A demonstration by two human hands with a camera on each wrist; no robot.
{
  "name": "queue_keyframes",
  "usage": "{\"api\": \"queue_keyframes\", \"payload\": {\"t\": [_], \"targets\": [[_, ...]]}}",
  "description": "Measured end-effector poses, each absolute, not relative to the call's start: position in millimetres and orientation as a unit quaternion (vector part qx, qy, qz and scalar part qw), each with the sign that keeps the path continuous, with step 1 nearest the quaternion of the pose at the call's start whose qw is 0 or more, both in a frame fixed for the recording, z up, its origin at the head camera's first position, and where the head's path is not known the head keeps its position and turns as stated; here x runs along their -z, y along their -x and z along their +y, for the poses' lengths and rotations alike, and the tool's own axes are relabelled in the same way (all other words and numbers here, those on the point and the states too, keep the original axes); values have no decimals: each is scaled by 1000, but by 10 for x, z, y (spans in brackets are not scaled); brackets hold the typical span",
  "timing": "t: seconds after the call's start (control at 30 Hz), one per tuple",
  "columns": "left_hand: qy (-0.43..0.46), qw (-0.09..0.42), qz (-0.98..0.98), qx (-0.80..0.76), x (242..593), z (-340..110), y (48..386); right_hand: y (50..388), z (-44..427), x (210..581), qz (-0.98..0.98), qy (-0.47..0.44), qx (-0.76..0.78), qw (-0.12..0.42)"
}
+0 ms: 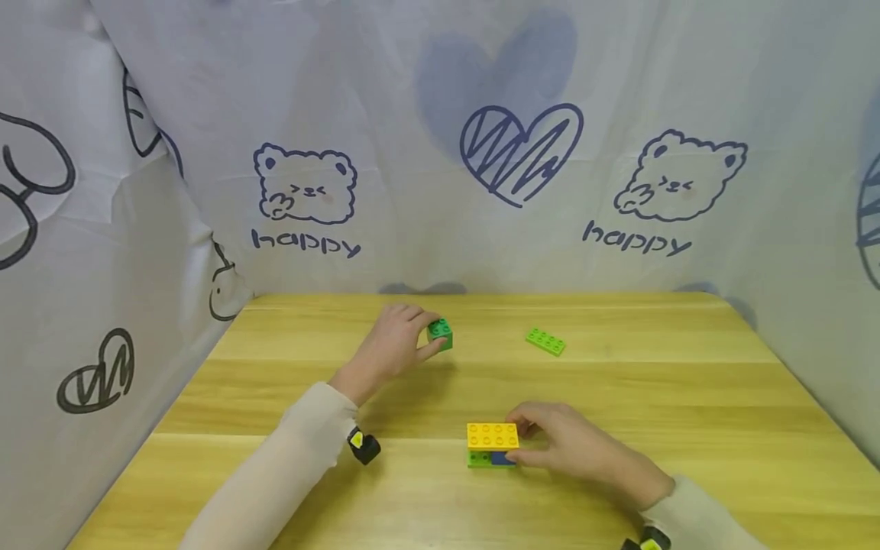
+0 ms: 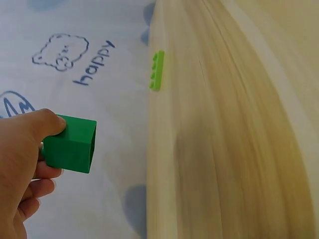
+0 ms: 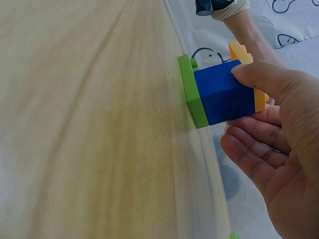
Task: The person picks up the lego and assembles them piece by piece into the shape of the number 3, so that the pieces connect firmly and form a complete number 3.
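My left hand (image 1: 393, 344) pinches a dark green building brick (image 2: 72, 144) between thumb and fingers, above the table near its back edge. Its studs face up in the head view. Closer to me, my right hand (image 1: 574, 443) grips the right end of a small stack of bricks. A blue brick (image 3: 224, 94) stands at one end between a light green plate (image 3: 192, 92) below and a yellow plate (image 1: 492, 434) on top. The left end of the stack has a gap between the two plates. Whether the stack touches the table, I cannot tell.
A loose light green plate (image 1: 545, 341) with studs up lies on the wooden table (image 1: 275, 382) toward the back, right of the dark green brick. Behind the table hangs a white cloth (image 1: 412, 153) with bear and heart drawings.
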State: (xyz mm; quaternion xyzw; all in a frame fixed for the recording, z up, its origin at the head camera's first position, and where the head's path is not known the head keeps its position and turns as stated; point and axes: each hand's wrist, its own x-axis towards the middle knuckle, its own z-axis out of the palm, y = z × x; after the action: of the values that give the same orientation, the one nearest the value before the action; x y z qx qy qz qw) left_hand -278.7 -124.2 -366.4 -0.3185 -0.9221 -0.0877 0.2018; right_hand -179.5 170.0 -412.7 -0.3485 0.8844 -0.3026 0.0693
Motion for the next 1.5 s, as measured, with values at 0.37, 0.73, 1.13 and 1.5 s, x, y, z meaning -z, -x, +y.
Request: {"api": "queue_keyframes", "payload": {"t": [0.37,0.73,1.13,1.5], "targets": [[387,239,-883,114,3603,-1159,2502,1769,1701,4156,884,349,304,66],[424,207,-867,161,3524,-1049,2226,1790,1713,4147,887,352,293,56],[456,170,-854,184,3576,-907,2017,1785,1718,4148,881,358,304,54],[466,136,-851,202,3693,-785,1920,1791,1725,4177,880,362,305,50]]}}
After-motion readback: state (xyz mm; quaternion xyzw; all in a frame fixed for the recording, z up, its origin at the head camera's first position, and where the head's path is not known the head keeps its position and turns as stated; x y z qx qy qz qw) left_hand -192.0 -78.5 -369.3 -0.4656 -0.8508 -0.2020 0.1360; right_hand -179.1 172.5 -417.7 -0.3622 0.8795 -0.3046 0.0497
